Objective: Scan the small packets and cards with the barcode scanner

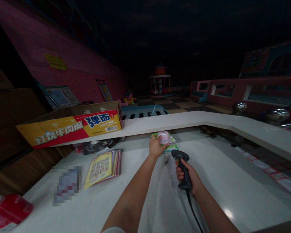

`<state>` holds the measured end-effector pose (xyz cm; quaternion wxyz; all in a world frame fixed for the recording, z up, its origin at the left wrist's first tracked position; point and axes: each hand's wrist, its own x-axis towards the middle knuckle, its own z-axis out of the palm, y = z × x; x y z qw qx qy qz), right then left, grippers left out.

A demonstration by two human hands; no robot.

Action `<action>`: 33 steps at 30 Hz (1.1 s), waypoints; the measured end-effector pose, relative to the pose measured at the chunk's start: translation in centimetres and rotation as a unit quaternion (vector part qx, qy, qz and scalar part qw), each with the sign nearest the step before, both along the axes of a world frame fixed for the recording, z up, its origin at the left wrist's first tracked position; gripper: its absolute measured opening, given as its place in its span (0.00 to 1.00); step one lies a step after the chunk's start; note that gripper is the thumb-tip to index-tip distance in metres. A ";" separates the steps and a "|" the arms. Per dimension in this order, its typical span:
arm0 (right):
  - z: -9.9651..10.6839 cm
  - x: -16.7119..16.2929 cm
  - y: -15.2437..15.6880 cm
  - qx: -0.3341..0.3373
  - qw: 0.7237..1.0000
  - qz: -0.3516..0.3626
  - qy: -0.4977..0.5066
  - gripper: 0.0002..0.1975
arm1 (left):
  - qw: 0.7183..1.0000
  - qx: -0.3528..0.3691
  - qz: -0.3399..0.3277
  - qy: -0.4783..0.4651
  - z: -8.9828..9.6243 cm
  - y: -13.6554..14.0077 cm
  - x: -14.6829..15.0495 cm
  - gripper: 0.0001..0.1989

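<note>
My right hand [189, 174] is wrapped round the handle of a black handheld barcode scanner [184, 168], its head tilted toward the far left. A dark cable runs down from the handle's base. Ahead of the scanner, my left hand [157, 145] has its fingers closed on a small pink packet [164, 138]. Beneath that packet lie several green packets [172, 146] on the white counter, close under the raised ledge. The left fingertips are partly hidden, and the print on the packets is too small to read.
A yellow and red cardboard box [72, 127] sits on the raised white ledge [160, 123]. On the counter [223, 181] at left are a stack of booklets [102, 166], a blurred-out flat item [67, 186] and a red container [11, 210]. Metal posts [239, 108] stand far right.
</note>
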<state>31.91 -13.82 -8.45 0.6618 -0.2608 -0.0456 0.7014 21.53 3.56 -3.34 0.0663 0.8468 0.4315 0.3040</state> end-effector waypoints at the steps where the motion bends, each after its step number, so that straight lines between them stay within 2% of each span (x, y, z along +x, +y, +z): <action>1: 0.0 0.0 0.0 -0.003 1.000 -0.002 0.004 0.10 | 1.000 0.001 0.008 -0.007 0.0 0.0 0.1 0.33; 7: -0.1 0.0 0.0 0.000 1.000 -0.010 0.011 0.11 | 0.995 0.001 0.089 -0.045 0.3 0.2 1.1 0.32; 11: 0.1 -0.1 0.0 -0.006 1.000 -0.010 0.012 0.10 | 0.997 0.004 0.048 -0.067 -0.7 0.4 0.5 0.32; 14: 0.3 -0.1 0.0 -0.015 1.000 -0.007 0.011 0.09 | 0.995 0.017 0.008 -0.093 -1.9 0.7 -0.1 0.27; 16: 0.4 -0.1 -0.1 -0.019 1.000 -0.004 0.009 0.09 | 0.994 0.018 0.006 -0.110 -2.5 0.9 -0.2 0.24; 26: 0.5 -0.3 -0.2 -0.014 1.000 -0.015 0.009 0.10 | 0.994 0.004 0.013 -0.105 -1.6 1.9 0.8 0.26; 33: 0.3 0.0 -0.3 -0.004 1.000 -0.005 0.006 0.10 | 0.988 0.050 -0.013 -0.148 -3.0 1.2 -1.3 0.31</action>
